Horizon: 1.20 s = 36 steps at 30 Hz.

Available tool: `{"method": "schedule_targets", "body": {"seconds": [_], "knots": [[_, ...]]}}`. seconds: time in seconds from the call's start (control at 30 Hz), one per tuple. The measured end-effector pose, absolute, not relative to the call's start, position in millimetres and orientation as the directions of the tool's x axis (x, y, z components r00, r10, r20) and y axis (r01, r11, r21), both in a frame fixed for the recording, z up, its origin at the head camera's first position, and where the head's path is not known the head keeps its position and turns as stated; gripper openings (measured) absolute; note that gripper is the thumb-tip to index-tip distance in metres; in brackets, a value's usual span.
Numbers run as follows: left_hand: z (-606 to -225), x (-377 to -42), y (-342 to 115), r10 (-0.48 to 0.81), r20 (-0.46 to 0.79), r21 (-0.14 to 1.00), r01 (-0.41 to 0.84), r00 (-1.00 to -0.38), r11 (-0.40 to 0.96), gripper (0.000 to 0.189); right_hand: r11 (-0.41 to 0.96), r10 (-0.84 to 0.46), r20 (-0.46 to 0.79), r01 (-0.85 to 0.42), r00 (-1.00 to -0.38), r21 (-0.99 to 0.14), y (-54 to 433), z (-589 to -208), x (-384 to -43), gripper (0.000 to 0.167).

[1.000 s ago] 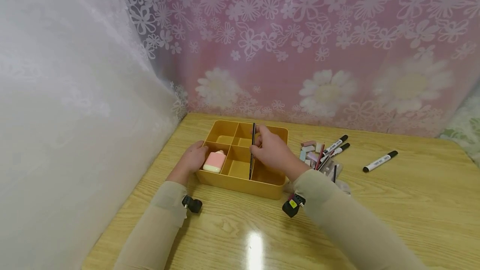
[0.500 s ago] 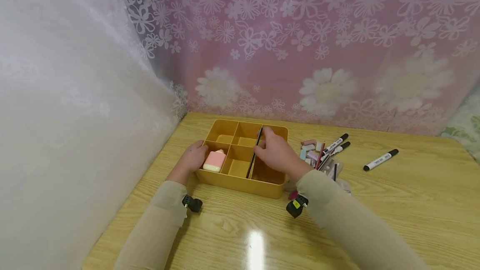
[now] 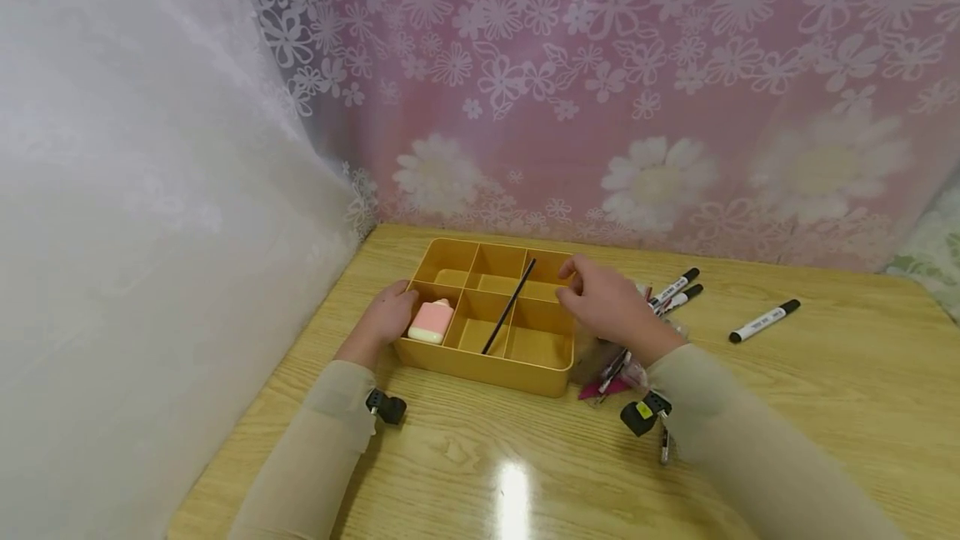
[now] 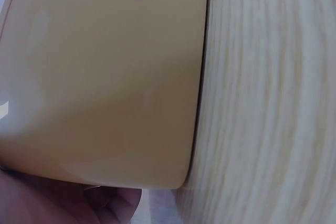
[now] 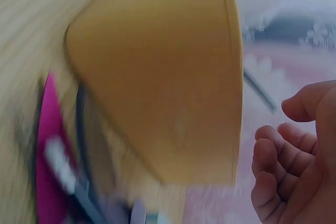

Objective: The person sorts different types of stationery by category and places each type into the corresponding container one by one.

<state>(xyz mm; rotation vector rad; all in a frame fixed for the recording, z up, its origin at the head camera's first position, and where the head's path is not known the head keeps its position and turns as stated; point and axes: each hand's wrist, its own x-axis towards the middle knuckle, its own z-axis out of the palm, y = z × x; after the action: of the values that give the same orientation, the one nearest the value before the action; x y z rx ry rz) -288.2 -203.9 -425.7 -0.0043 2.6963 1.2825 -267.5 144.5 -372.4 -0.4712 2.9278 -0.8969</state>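
A yellow compartment box (image 3: 480, 367) sits on the table. My left hand (image 3: 386, 312) grips its left rim; the left wrist view shows fingers (image 4: 123, 203) by the box wall. A pink and cream bottle-shaped item (image 3: 431, 322) lies in the near left compartment. A thin black pencil (image 3: 510, 305) rests slantwise across the dividers, one end over the far right compartment. My right hand (image 3: 609, 302) hovers by the box's right rim, holding nothing. In the right wrist view its loosely bent fingers (image 5: 266, 153) are apart from the pencil's end.
Beside the box's right side lies a partly hidden pile with pencils and a magenta piece (image 3: 603, 388). Black-capped white markers (image 3: 678, 286) lie behind it, and a single marker (image 3: 765, 322) farther right. Curtains hang at the back and left.
My right hand has lowered the pencil onto the box dividers, let it go and moved right to the box's edge. My left hand has stayed on the left rim.
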Motion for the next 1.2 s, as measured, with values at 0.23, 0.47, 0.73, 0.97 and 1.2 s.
{"method": "schedule_targets", "body": {"seconds": [0.23,0.47,0.73,0.97,1.2], "knots": [[-425.6,-286.2,-204.3,0.076,-0.13,0.761,-0.05,-0.989,0.647,0.051,0.83,-0.255,0.012,-0.226,-0.967,-0.51,199.2,-377.1,-263.2,0.021],[-426.6,-284.2,-208.0,0.064,-0.134,0.737,-0.056,-0.989,0.673,0.052,0.898,-0.2,-0.1,-0.141,-0.975,-0.417,245.0,-385.5,-252.9,0.032],[-423.8,-286.9,-203.4,0.086,-0.144,0.748,-0.051,-0.986,0.661,0.052,0.915,-0.156,-0.188,-0.07,-0.97,-0.398,277.3,-401.1,-246.1,0.053],[-429.0,-288.9,-204.3,0.084,-0.141,0.735,-0.047,-0.986,0.677,0.052,0.919,-0.131,-0.218,-0.036,-0.967,-0.392,270.7,-414.4,-244.2,0.054],[-429.4,-290.8,-202.7,0.085,-0.138,0.726,-0.042,-0.987,0.686,0.052,0.922,-0.099,-0.213,-0.009,-0.972,-0.388,271.8,-421.0,-243.0,0.05]]}}
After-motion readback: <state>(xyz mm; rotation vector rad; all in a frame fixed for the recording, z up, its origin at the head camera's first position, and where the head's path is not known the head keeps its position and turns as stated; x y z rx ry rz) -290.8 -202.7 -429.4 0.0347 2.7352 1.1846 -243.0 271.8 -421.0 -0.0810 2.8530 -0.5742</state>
